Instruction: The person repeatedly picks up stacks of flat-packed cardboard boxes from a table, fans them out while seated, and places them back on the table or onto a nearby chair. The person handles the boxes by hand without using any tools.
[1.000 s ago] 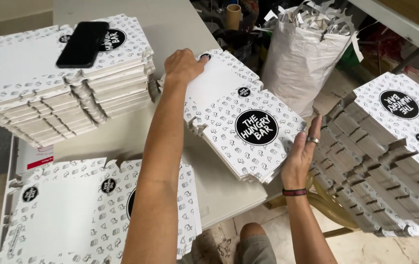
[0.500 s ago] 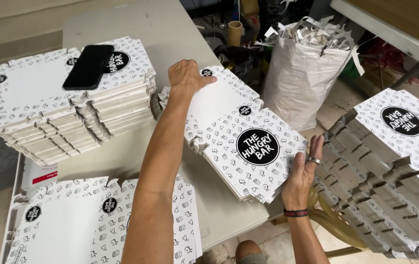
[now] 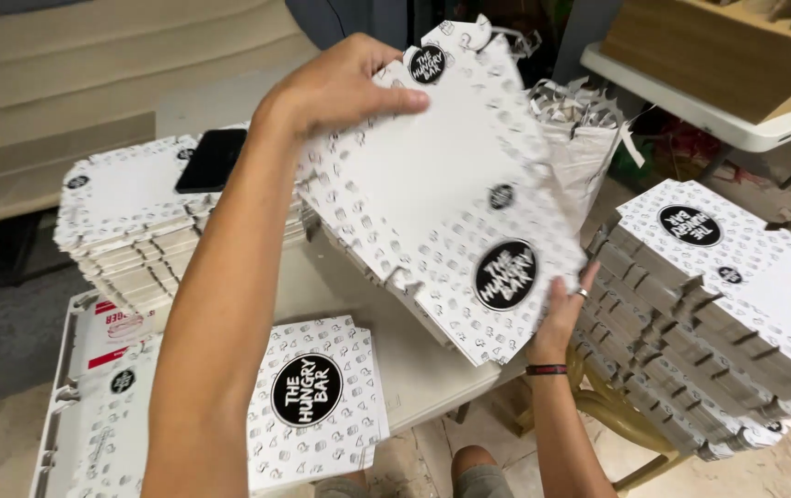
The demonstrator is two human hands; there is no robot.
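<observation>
One bundle of flat printed box blanks [image 3: 451, 194], lifted clear of the table [image 3: 414, 360], long axis tilted from upper left to lower right. Upper end is gripped by left hand [image 3: 340, 88]; lower edge is clasped by right hand [image 3: 563, 314].

Bare table strip [image 3: 395, 341] passable; box stacks left [image 3: 137, 240], right [image 3: 718, 304] block.

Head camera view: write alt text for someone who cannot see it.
Both hands lift a small stack of flat white printed cartons above a table, the left hand gripping its top edge and the right hand supporting the lower edge. Taller carton stacks sit at left, with a black phone on top, and at right.
</observation>
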